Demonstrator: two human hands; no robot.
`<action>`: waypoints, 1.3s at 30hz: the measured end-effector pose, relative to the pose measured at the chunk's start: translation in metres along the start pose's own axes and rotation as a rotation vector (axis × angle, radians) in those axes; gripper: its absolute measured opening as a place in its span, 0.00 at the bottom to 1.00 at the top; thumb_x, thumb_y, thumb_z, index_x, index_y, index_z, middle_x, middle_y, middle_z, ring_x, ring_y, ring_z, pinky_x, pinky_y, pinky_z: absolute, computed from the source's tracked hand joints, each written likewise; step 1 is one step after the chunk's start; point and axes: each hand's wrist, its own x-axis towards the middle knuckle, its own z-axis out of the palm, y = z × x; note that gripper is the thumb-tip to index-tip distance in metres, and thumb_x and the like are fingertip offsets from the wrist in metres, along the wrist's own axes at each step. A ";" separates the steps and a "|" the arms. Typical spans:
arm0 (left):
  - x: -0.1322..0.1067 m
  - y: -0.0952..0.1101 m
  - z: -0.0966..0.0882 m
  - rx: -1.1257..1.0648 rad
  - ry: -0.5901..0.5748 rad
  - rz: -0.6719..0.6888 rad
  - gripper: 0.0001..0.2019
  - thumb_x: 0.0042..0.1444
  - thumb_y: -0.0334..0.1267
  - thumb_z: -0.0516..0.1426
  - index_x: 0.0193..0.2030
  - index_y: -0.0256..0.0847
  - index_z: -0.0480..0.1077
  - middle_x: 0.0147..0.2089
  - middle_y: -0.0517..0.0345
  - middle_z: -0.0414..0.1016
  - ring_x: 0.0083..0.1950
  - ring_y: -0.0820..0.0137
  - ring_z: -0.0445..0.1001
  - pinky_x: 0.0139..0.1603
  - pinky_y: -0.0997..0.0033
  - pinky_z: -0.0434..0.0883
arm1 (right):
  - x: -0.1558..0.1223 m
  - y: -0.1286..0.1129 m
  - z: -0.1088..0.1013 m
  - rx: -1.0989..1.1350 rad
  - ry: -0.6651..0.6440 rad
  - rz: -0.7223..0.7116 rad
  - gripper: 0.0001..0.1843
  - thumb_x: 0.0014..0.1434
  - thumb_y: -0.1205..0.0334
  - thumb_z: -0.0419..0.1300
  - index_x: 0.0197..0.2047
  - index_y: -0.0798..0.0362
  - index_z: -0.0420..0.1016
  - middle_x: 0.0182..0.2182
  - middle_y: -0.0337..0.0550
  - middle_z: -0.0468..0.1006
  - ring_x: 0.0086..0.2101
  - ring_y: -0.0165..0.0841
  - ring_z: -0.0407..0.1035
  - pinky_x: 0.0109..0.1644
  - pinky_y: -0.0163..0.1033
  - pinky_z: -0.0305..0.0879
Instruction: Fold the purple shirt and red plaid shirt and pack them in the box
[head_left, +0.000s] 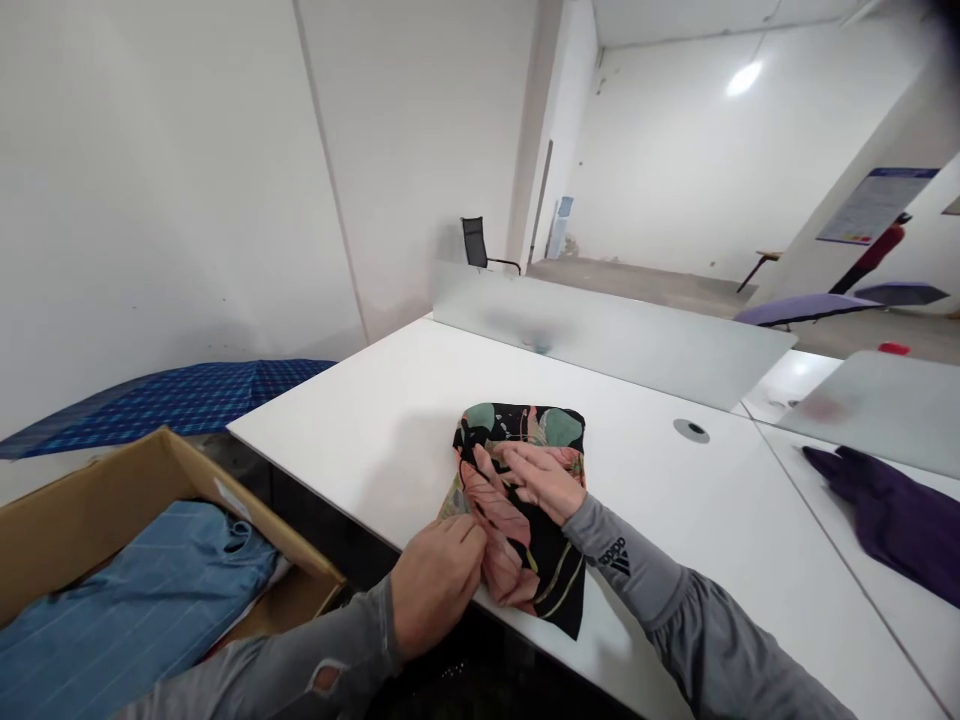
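Observation:
A black floral cloth, apparently a garment (562,570), lies bunched and partly folded near the front edge of the white table (360,400). Pink flowers and green leaves are printed on it. At its left front side, my left hand (439,580) is closed, gripping a fold of the fabric. My right hand (544,480) rests across the upper part of the cloth, fingers stretched out and pointing left. The lower end of the cloth reaches the table's front edge.
Left of the table stands an open cardboard box (172,470) with blue striped clothing (142,600) inside. Behind it is a blue checked umbrella (187,400). A frosted divider (600,330) borders the table's back. Dark purple cloth (900,520) lies at right. A person (877,255) is far behind.

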 end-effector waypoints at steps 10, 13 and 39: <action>-0.002 0.000 0.018 0.000 -0.022 0.066 0.14 0.58 0.29 0.52 0.51 0.38 0.66 0.61 0.45 0.63 0.65 0.57 0.60 0.66 0.51 0.61 | 0.025 0.034 -0.065 -1.127 0.142 -0.216 0.12 0.60 0.54 0.55 0.42 0.53 0.71 0.53 0.52 0.71 0.53 0.45 0.64 0.54 0.54 0.62; 0.008 -0.019 0.026 0.009 -0.058 0.136 0.16 0.56 0.25 0.50 0.50 0.36 0.67 0.60 0.45 0.66 0.66 0.59 0.59 0.69 0.53 0.56 | 0.004 0.047 -0.088 -1.388 0.158 -0.105 0.11 0.63 0.58 0.50 0.40 0.54 0.71 0.53 0.52 0.71 0.52 0.42 0.64 0.51 0.49 0.62; 0.063 -0.081 0.039 -0.079 0.389 -0.267 0.18 0.65 0.42 0.48 0.58 0.37 0.62 0.57 0.43 0.67 0.59 0.60 0.66 0.60 0.56 0.66 | -0.026 0.069 -0.133 -1.278 0.417 -0.194 0.30 0.65 0.46 0.46 0.64 0.52 0.62 0.61 0.54 0.65 0.60 0.47 0.59 0.59 0.55 0.60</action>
